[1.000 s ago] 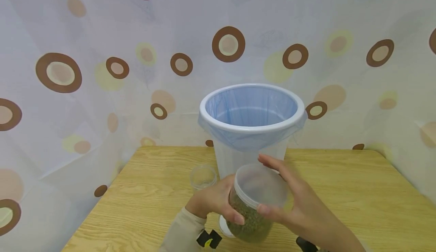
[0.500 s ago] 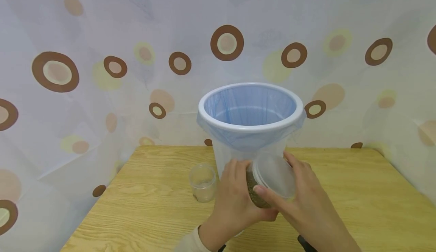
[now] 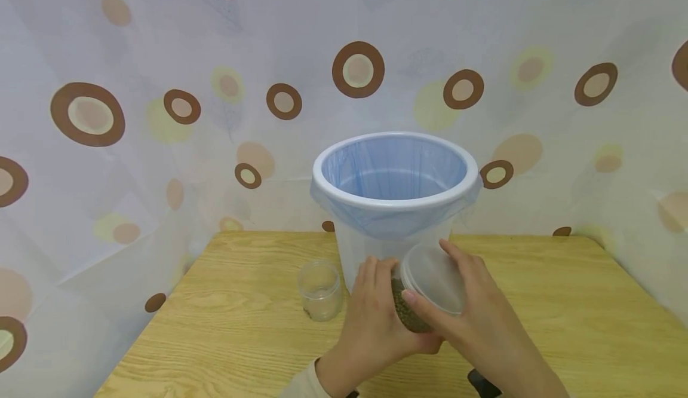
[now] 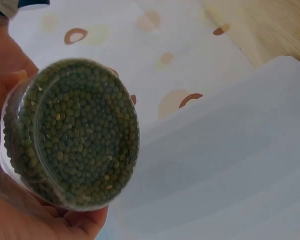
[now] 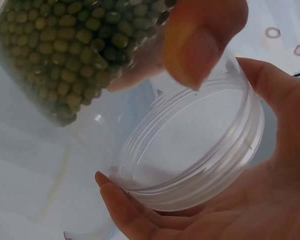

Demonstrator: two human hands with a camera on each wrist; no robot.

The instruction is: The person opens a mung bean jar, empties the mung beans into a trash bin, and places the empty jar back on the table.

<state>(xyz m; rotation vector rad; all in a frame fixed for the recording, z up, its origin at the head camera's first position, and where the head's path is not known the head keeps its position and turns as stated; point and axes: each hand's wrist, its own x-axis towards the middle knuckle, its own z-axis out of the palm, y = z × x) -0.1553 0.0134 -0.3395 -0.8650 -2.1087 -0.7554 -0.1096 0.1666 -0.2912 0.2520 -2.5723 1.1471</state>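
My left hand point(image 3: 371, 320) grips a clear plastic jar point(image 3: 409, 311) of green mung beans around its body, in front of the bin. The jar leans over, its top toward the right. My right hand point(image 3: 491, 326) holds the frosted lid point(image 3: 438, 275) by its rim, thumb at the near side and fingers at the far side. In the left wrist view the jar's round base point(image 4: 85, 135) faces the camera, full of beans. Through the clear wall, the right wrist view shows ridges at the jar's neck beside the lid point(image 5: 210, 182).
A white bin point(image 3: 395, 202) with a blue liner folded over its rim stands behind the hands. Left of it, a small clear open cup point(image 3: 321, 299) sits on the wooden table point(image 3: 236, 326). A dotted curtain point(image 3: 301, 39) hangs behind and at the sides.
Over the last second my left hand has turned and the jar has tipped further to the right, with the right hand following on the lid. The last half second shows hardly any movement.
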